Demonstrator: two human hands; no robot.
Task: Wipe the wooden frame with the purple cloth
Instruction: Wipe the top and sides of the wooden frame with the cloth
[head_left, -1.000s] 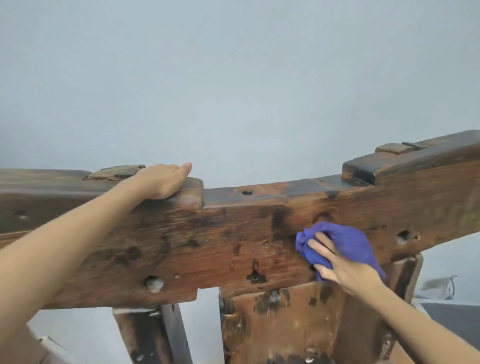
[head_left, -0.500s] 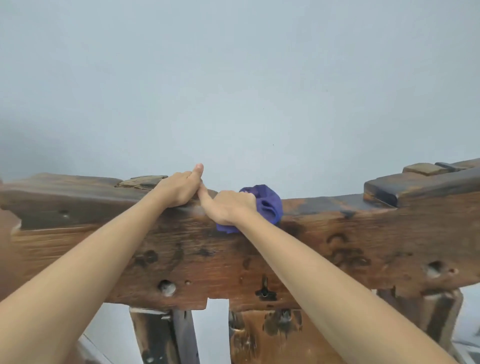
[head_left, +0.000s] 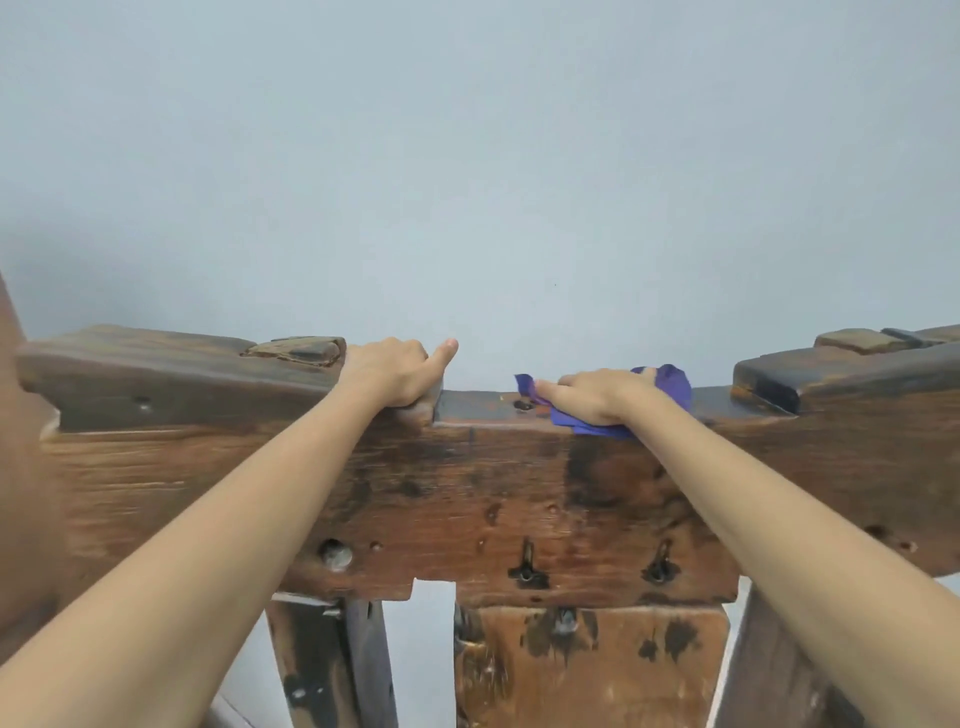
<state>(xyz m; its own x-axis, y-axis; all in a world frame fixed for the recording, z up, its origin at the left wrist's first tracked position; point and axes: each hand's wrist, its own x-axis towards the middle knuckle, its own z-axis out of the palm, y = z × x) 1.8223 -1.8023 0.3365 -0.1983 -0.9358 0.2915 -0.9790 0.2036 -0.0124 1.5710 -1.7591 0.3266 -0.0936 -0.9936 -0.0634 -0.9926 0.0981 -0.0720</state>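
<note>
Pale wall (head_left: 467, 156), worn wooden frame (head_left: 467, 493), purple cloth (head_left: 670, 384) seemingly pressed atop

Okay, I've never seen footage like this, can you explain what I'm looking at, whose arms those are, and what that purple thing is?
This is filmed by a camera worn on a person's head, looking forward and down, so the two bare arms are the wearer's own. In front stands an old, dark-stained wooden frame against a plain pale wall. The left hand grips a raised block on top of the beam, apparently for support. The right hand presses a purple cloth onto the lower top surface of the beam, wiping it. Nothing else lies on the beam that I can see.
</note>
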